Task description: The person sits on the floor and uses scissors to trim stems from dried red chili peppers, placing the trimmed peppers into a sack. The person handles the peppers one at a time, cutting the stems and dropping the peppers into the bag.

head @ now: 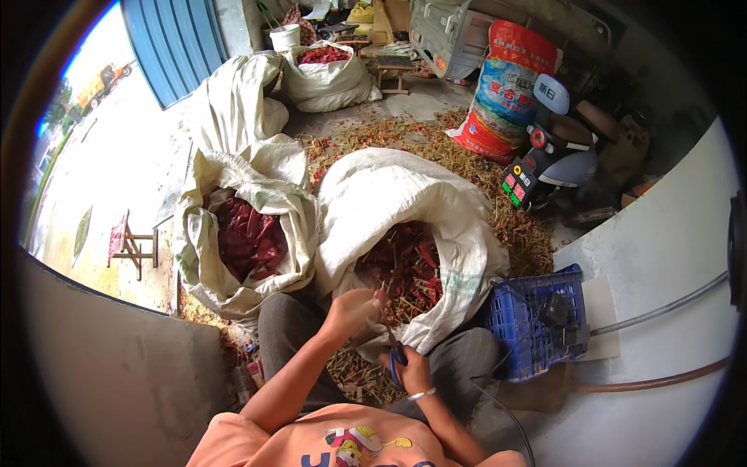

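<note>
In front of my knees a large white woven sack lies with its mouth towards me, full of dried red chili peppers with stalks. At the near edge of that mouth, my left hand pinches what looks like a dried chili; motion blurs the fingertips. Just below and to the right, my right hand grips blue-handled scissors, their blades pointing up towards the left hand. Left of the large sack, a second white sack stands with its rim rolled back, holding dark red chili pods.
Chili stalks litter the floor. At right are a blue plastic crate with a black cable, an electric scooter and a printed fertilizer sack. Another chili sack stands behind; a folding stool is at left.
</note>
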A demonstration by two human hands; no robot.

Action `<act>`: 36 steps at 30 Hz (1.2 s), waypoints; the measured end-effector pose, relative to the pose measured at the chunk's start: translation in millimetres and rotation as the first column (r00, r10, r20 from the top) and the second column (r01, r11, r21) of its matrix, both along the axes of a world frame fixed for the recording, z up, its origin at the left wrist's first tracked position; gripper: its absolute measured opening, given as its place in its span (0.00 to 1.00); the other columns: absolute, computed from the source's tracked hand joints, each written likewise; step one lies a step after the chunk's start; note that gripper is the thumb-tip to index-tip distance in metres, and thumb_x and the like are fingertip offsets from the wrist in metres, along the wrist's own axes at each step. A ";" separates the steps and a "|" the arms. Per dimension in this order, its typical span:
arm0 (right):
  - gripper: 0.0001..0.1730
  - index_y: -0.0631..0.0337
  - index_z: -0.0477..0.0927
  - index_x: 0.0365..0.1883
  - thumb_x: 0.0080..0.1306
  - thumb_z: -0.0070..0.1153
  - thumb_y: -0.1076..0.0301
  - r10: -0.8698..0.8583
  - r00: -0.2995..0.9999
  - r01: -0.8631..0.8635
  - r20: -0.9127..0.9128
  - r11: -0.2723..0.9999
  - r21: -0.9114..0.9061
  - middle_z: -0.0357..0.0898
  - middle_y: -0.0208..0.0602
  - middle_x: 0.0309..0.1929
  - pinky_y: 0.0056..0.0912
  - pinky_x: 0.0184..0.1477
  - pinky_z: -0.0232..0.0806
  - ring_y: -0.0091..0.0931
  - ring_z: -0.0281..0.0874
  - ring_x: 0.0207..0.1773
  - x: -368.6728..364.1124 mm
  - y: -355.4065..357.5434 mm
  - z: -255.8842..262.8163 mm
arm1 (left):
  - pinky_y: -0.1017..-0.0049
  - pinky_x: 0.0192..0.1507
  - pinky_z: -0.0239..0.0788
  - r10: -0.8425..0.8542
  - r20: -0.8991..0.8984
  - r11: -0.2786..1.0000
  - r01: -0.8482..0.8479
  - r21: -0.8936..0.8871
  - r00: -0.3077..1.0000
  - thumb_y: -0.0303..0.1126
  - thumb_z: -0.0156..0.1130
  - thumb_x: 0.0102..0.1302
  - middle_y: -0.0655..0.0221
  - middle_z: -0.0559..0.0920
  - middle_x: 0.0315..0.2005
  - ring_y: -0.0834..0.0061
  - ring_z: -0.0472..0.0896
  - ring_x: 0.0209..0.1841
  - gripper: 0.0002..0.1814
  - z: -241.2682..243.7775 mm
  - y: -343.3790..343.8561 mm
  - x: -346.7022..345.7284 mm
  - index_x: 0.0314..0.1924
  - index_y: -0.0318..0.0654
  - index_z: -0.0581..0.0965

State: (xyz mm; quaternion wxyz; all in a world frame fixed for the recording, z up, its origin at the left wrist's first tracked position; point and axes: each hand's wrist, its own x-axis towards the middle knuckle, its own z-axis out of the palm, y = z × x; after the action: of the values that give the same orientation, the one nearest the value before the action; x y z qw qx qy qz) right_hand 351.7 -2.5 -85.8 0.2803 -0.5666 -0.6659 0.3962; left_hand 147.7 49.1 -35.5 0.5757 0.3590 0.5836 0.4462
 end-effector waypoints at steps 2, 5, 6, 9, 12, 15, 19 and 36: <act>0.24 0.62 0.73 0.23 0.54 0.71 0.51 0.015 1.000 -0.015 -0.001 0.999 0.030 0.74 0.40 0.17 0.37 0.26 0.66 0.40 0.74 0.21 3.5 -9.3 5.8 | 0.84 0.18 0.56 -0.066 0.066 0.997 0.068 -0.041 0.996 0.36 0.65 0.66 0.71 0.80 0.31 0.88 0.68 0.18 0.18 -2.6 -0.9 0.2 0.50 0.32 0.76; 0.25 0.62 0.71 0.23 0.53 0.72 0.52 0.081 0.996 -0.082 0.047 0.996 0.039 0.72 0.39 0.16 0.39 0.25 0.65 0.41 0.72 0.20 14.6 -14.4 15.4 | 0.83 0.17 0.55 -0.085 0.191 0.996 0.091 -0.022 0.978 0.36 0.65 0.66 0.74 0.78 0.28 0.87 0.67 0.16 0.14 7.0 -16.9 -11.9 0.45 0.33 0.76; 0.25 0.62 0.71 0.23 0.52 0.72 0.52 0.104 0.992 -0.108 0.064 0.992 0.060 0.71 0.38 0.15 0.39 0.24 0.65 0.41 0.72 0.20 19.9 -13.8 16.6 | 0.83 0.16 0.54 -0.067 0.243 0.998 0.062 0.027 0.968 0.35 0.63 0.67 0.74 0.78 0.27 0.86 0.67 0.15 0.12 5.9 -20.1 -13.2 0.43 0.34 0.74; 0.24 0.62 0.71 0.25 0.52 0.72 0.53 0.123 0.989 -0.126 0.085 0.991 0.033 0.69 0.37 0.16 0.40 0.24 0.64 0.37 0.70 0.19 30.5 -15.2 29.2 | 0.83 0.16 0.56 -0.003 0.168 0.998 -0.007 0.061 0.986 0.33 0.62 0.68 0.73 0.79 0.29 0.86 0.70 0.16 0.12 12.0 -32.8 -18.8 0.46 0.34 0.72; 0.33 0.64 0.70 0.26 0.53 0.68 0.41 0.185 0.976 -0.188 0.114 0.982 0.019 0.70 0.40 0.19 0.41 0.26 0.63 0.40 0.71 0.23 31.7 -7.9 50.5 | 0.80 0.30 0.72 -0.072 -0.037 0.990 0.076 0.116 0.997 0.29 0.61 0.68 0.72 0.80 0.31 0.84 0.77 0.28 0.16 14.4 -41.8 -18.9 0.52 0.32 0.71; 0.33 0.63 0.70 0.26 0.52 0.68 0.40 0.211 0.961 -0.232 0.176 0.966 0.109 0.69 0.39 0.20 0.41 0.26 0.63 0.40 0.71 0.23 21.9 -4.6 62.8 | 0.78 0.41 0.75 -0.112 -0.098 0.982 0.125 0.140 0.989 0.27 0.62 0.67 0.73 0.81 0.34 0.83 0.79 0.36 0.16 5.7 -52.9 -18.6 0.53 0.29 0.73; 0.31 0.62 0.71 0.25 0.54 0.67 0.41 0.226 0.952 -0.252 0.208 0.962 0.104 0.70 0.37 0.20 0.41 0.23 0.62 0.39 0.69 0.20 16.3 -7.7 66.4 | 0.80 0.39 0.73 -0.095 -0.196 0.969 0.135 0.205 0.976 0.24 0.64 0.64 0.73 0.81 0.34 0.85 0.78 0.35 0.13 2.1 -64.1 -15.0 0.48 0.29 0.77; 0.38 0.63 0.75 0.40 0.58 0.56 0.30 -0.214 0.551 -0.656 -0.807 0.486 -0.577 0.63 0.22 0.21 0.21 0.22 0.58 0.17 0.61 0.19 1.4 -30.1 75.0 | 0.80 0.38 0.75 0.011 0.312 0.983 -0.068 0.171 0.950 0.28 0.64 0.66 0.74 0.82 0.34 0.84 0.79 0.36 0.09 27.9 -68.4 -4.7 0.45 0.33 0.80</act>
State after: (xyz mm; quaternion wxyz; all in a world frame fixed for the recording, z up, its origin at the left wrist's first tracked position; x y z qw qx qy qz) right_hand 353.1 -32.6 -10.7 0.1717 -0.2743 -0.2572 0.9106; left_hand 143.0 -19.3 -7.6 0.6164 0.3232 0.4506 0.5591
